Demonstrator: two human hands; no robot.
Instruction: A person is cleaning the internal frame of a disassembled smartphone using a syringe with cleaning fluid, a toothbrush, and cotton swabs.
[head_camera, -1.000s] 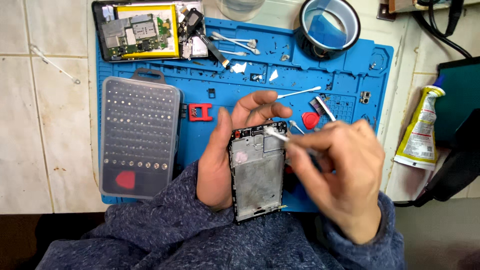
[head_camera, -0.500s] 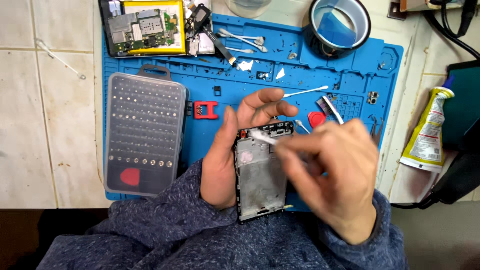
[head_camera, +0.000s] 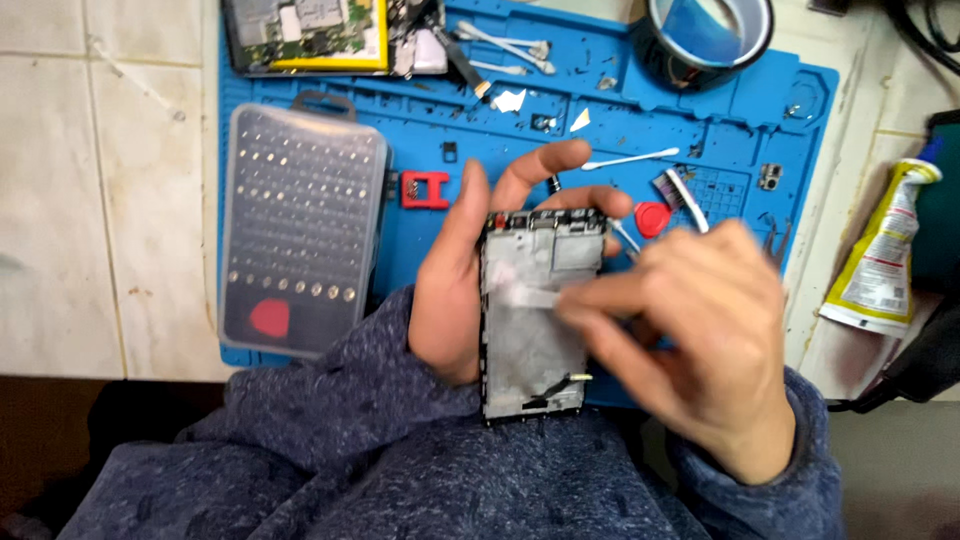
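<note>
The left hand (head_camera: 455, 290) cradles a bare phone frame (head_camera: 535, 320) from beneath, fingers curled over its top end. The right hand (head_camera: 700, 340) presses a small white swab (head_camera: 525, 296) against the frame's upper middle. Both hang over the near edge of a blue work mat (head_camera: 420, 130). A grey bit case (head_camera: 300, 240) lies at the mat's left edge, a circuit board (head_camera: 305, 30) at its far left corner, a tape roll (head_camera: 705, 35) along its far edge.

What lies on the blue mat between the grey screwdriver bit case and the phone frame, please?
In the head view, a small red tool and the left hand gripping the phone frame.
</note>
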